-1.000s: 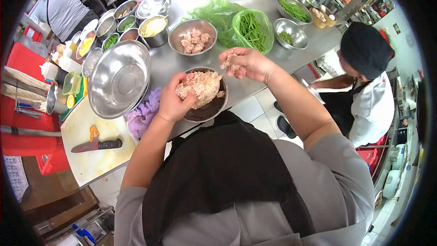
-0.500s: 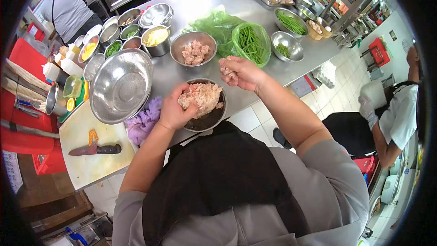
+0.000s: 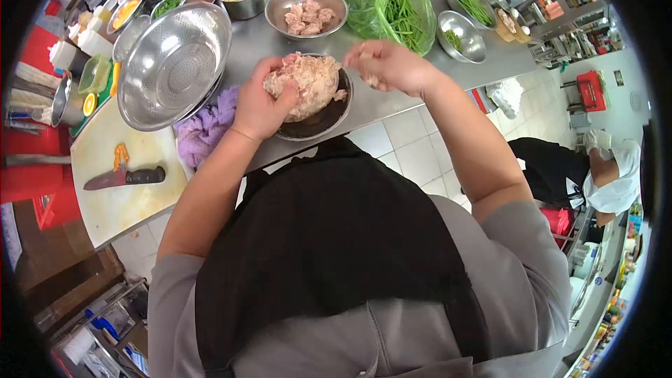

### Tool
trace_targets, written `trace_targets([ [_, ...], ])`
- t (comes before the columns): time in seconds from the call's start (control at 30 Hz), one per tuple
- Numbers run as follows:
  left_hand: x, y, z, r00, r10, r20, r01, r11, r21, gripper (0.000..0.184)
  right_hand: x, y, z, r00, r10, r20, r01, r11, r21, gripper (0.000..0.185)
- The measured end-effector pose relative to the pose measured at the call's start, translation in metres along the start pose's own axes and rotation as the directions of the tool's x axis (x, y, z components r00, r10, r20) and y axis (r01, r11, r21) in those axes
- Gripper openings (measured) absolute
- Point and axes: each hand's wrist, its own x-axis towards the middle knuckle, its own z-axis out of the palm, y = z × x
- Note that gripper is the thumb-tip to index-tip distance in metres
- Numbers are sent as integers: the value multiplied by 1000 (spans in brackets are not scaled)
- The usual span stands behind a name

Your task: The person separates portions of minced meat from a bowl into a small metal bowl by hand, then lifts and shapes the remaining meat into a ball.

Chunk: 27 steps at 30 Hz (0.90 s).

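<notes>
My left hand [image 3: 266, 98] is closed on the side of a big lump of pale pink raw minced meat [image 3: 312, 84]. The lump sits in a metal bowl [image 3: 329, 123] at the table's front edge, its dark inside showing below the meat. To the right of that bowl, my right hand [image 3: 393, 67] is raised with curled fingers, blurred by motion. A small piece of the meat seems to be in it, mostly hidden by the fingers. Behind stands another metal bowl [image 3: 283, 17] holding several small pink meat lumps [image 3: 308, 17].
Left are a large colander [image 3: 175, 63], a purple cloth [image 3: 208, 126] and a cutting board [image 3: 133, 203] with a knife [image 3: 126, 178]. Green beans [image 3: 404, 19] in a green bag stand behind my right hand. A co-worker [image 3: 609, 175] is at far right.
The view has shifted, so the table sits higher in the frame. My right hand has moved slightly away from the meat bowl, to the right. My left hand stays on the big lump.
</notes>
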Motion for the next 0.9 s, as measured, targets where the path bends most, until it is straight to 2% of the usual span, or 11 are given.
trace_targets([
  [0.03,1,3,1,1000,-10,-11,10,1000,19,44,4,6,1,993,-114,37,120,957,-266,34],
  [0.13,1,7,7,998,-64,-18,64,997,49,45,-7,-8,29,976,-219,-16,122,600,-791,40],
  [0.17,1,8,9,996,-83,-16,84,995,56,46,-8,-20,38,993,-116,-35,33,535,-844,42],
  [0.27,2,26,13,994,-100,-40,103,990,95,46,8,-8,53,960,-181,-212,-103,476,-873,37],
  [0.37,6,37,15,993,-117,-28,119,984,131,46,28,12,55,926,-208,-314,-179,491,-853,33],
  [0.57,1,38,18,1000,14,-12,-12,990,143,47,7,27,35,887,-405,-222,52,567,-822,17],
  [0.63,-1,38,19,1000,25,-16,-23,991,134,47,0,33,19,916,-304,-261,159,875,-458,10],
  [0.67,-1,39,19,1000,16,-20,-13,991,134,48,-3,34,10,932,-250,-262,192,954,-229,8],
  [0.8,1,33,19,1000,11,-9,-10,989,146,49,-16,24,-14,994,14,-104,8,978,206,13],
  [0.83,2,33,18,1000,1,-11,1,989,147,49,-15,24,-10,986,-41,-162,35,999,-38,21],
  [0.9,2,33,18,1000,-22,-7,23,988,152,49,-9,26,12,956,-178,-235,38,865,-500,37],
])
